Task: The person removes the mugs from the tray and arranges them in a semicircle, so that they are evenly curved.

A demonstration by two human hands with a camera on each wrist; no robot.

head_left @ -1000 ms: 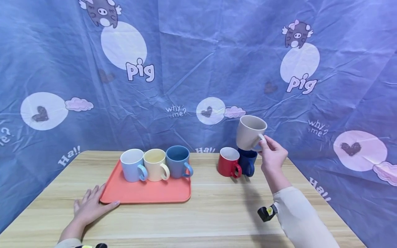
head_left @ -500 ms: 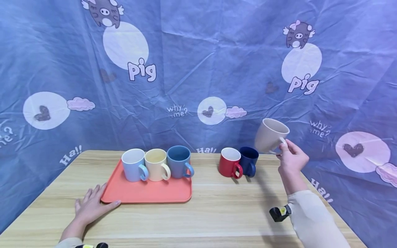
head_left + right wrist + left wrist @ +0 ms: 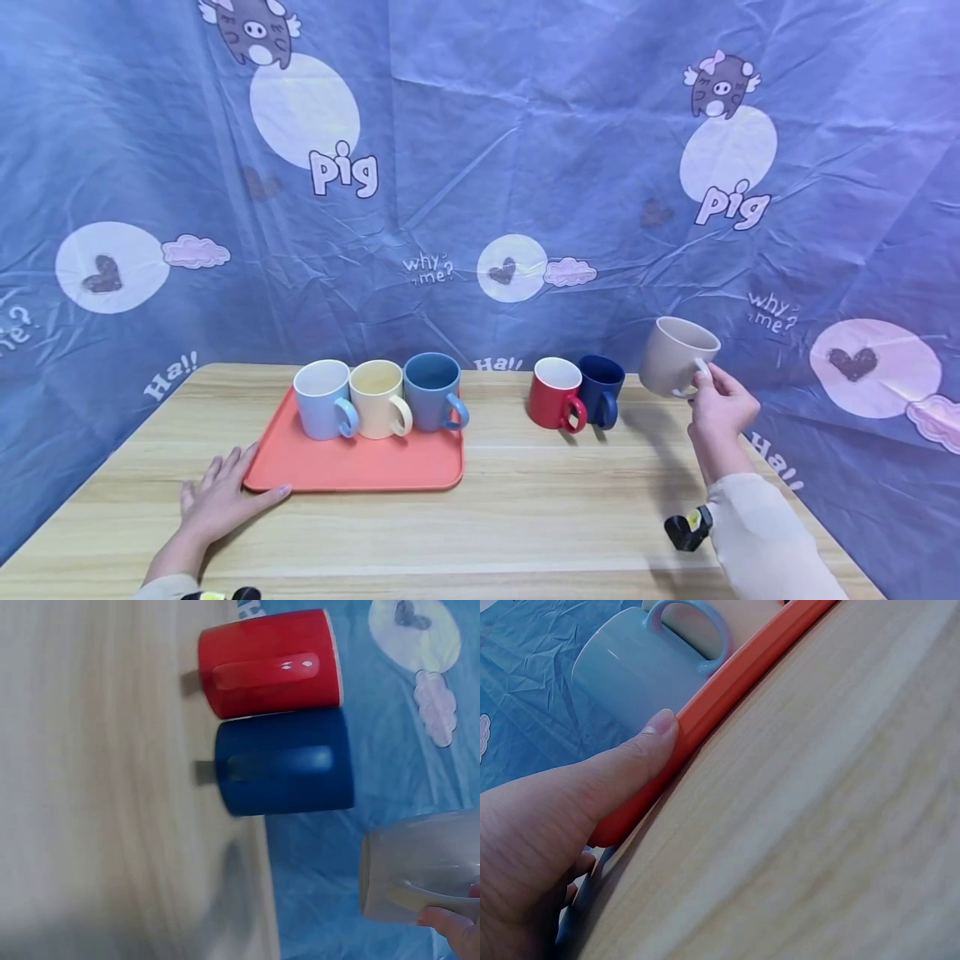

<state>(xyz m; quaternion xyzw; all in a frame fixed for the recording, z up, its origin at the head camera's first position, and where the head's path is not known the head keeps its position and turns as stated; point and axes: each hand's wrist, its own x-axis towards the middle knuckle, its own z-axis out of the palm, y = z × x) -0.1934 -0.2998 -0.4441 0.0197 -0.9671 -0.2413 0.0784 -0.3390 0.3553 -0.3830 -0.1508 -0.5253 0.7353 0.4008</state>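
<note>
My right hand [image 3: 723, 408] pinches the handle of a light grey mug [image 3: 672, 360], which hangs tilted above the table's back right, its shadow on the wood below. In the right wrist view the grey mug [image 3: 420, 862] is at the lower right, with the thumb on its handle. Left of it, a navy mug [image 3: 601, 387] and a red mug [image 3: 553, 392] stand side by side, handles toward me. My left hand [image 3: 219, 500] lies with spread fingers at the near left corner of a coral tray [image 3: 352, 468], its thumb [image 3: 641, 754] along the tray's rim.
A light blue mug [image 3: 321, 402], a cream mug [image 3: 375, 400] and a steel-blue mug [image 3: 431, 392] stand in a row at the tray's back. Behind the wooden table [image 3: 480, 533] hangs a blue printed cloth [image 3: 450, 167].
My right hand has carried the grey mug to the right, from over the navy mug to beyond it, then lowered it. The left hand and the tray stay in place.
</note>
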